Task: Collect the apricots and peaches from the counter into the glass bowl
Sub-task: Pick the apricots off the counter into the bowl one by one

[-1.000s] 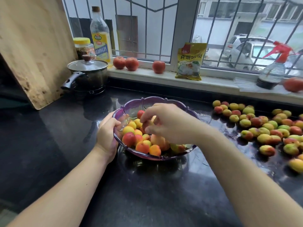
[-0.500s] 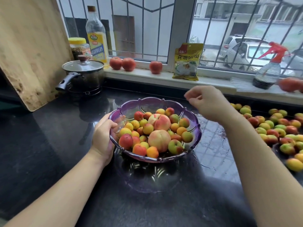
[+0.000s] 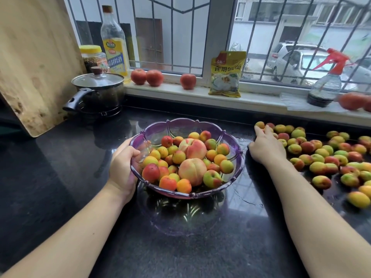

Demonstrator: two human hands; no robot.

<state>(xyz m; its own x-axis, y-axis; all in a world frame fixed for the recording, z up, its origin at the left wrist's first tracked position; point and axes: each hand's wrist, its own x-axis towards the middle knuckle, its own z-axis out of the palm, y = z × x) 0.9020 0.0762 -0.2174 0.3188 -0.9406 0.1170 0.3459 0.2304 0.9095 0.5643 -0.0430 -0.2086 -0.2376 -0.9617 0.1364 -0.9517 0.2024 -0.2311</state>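
Two hands: left hand (image 3: 122, 167) grips glass bowl (image 3: 237, 157) rim at 9 o'clock; right hand (image 3: 265, 146) fingers loosely spread over apricots (image 3: 321, 152) on desk (image 3: 60, 177) at 3 o'clock.

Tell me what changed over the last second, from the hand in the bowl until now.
The right hand left the glass bowl, swung right across the counter and now reaches onto the near edge of the loose apricots; whether it grips one cannot be told. The left hand stayed gripping the bowl's left rim, and the bowl and its fruit kept their place.
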